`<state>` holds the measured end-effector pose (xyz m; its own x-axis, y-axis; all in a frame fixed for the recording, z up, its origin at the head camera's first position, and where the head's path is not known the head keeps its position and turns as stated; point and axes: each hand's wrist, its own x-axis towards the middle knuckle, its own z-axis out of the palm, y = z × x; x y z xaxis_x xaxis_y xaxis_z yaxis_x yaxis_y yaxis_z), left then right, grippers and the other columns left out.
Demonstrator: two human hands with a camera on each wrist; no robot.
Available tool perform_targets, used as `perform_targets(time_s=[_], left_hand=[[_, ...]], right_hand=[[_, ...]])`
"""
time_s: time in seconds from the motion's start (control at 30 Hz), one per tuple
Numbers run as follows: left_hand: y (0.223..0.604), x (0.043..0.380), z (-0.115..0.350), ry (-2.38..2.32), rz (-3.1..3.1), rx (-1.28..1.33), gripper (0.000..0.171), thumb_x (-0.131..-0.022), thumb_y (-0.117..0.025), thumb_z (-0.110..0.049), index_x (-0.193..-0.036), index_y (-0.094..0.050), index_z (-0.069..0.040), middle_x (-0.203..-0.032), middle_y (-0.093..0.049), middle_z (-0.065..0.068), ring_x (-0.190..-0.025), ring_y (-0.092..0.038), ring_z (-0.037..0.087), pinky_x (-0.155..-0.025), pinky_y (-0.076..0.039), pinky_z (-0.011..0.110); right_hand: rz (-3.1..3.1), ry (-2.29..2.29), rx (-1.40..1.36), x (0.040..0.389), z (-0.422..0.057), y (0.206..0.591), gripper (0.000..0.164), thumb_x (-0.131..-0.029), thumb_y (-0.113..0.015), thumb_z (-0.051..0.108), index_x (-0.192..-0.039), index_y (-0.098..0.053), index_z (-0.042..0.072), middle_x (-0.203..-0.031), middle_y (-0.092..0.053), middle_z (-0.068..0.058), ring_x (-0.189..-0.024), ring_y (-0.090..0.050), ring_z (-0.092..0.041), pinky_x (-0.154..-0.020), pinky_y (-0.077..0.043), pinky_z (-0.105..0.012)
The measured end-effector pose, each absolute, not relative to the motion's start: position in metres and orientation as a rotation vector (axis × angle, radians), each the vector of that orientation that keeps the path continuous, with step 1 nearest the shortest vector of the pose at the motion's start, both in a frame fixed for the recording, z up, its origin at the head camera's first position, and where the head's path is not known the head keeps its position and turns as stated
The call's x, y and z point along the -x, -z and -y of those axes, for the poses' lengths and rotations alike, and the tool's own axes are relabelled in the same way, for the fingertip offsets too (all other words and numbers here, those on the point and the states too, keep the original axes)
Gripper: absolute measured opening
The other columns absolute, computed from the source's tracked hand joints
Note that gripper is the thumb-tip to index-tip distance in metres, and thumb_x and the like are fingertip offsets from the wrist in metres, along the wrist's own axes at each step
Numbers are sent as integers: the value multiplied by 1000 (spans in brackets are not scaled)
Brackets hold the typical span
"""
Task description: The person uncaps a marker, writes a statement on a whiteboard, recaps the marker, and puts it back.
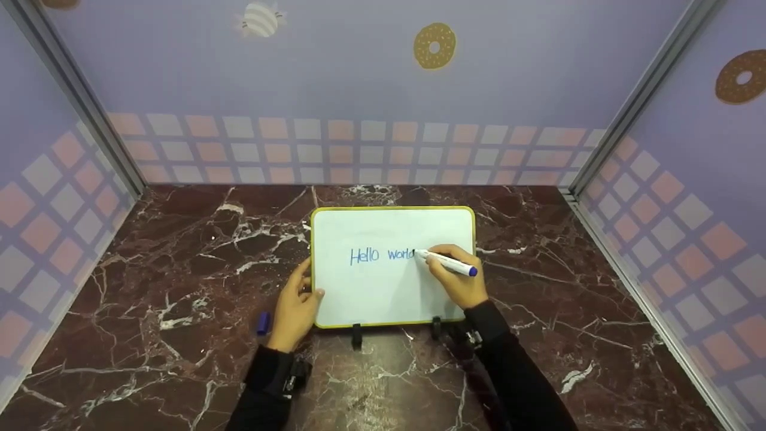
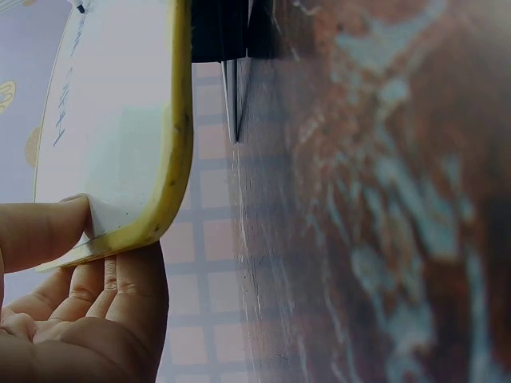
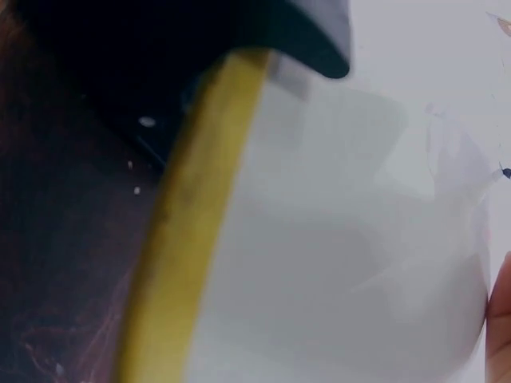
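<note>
A small whiteboard point(image 1: 371, 299) with a yellow rim stands tilted in a holder with two black hooks point(image 1: 356, 336) at its lower edge. Blue handwriting point(image 1: 365, 256) on it reads "Hello world", its last letter partly covered by the pen tip. My right hand point(image 1: 459, 281) pinches a white marker point(image 1: 443, 261) with a blue end, its dark tip at the writing. At the board's left edge, my left hand point(image 1: 296, 308) grips the rim, thumb point(image 2: 48, 231) on the front and fingers behind. In the right wrist view only a bit of finger point(image 3: 500, 319) shows.
A blue marker cap point(image 1: 263, 323) lies on the dark red marbled table point(image 1: 179, 359), left of my left hand. Patterned lilac panels point(image 1: 347, 72) enclose the table at the back and both sides, joined by grey metal posts point(image 1: 90, 102).
</note>
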<state>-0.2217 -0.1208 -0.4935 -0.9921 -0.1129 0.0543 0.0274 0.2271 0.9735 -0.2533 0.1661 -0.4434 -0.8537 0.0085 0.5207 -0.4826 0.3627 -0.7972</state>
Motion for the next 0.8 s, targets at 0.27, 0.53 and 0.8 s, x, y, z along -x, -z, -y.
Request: perform_targets(time_s=[0.27,0.53,0.8], left_hand=[[494,222,121,1876,2365,-76,65,-94,-53,5,-153,-33,-11,-121,-60,22,-94,-68,33,-79,-58,41],[495,223,121,1870,2376,-80,64,-94,-53,5,-153,-33,-12,-121,-60,21,-94,-68,33,-80,-57,42],[494,221,121,1849,2399,-84,65,-94,-54,3,-154,-31,-13,-120,-60,20,-92,-68,31,-77,-56,38]], right_hand=[[2192,-1495,-401,255,-165,442,8,-83,-71,-5,-91,-72,-7,-86,-72,-18,-70,-59,-5,-63,-48,-15],[2206,-1487,-391,256,-165,442,9,-83,-71,-3,-92,-72,-6,-88,-73,-18,-72,-60,-5,-64,-48,-15],[2203,-1502,-403,255,-166,442,9,-83,-71,-5,-91,-73,-6,-88,-73,-18,-72,-61,-5,-64,-48,-15]])
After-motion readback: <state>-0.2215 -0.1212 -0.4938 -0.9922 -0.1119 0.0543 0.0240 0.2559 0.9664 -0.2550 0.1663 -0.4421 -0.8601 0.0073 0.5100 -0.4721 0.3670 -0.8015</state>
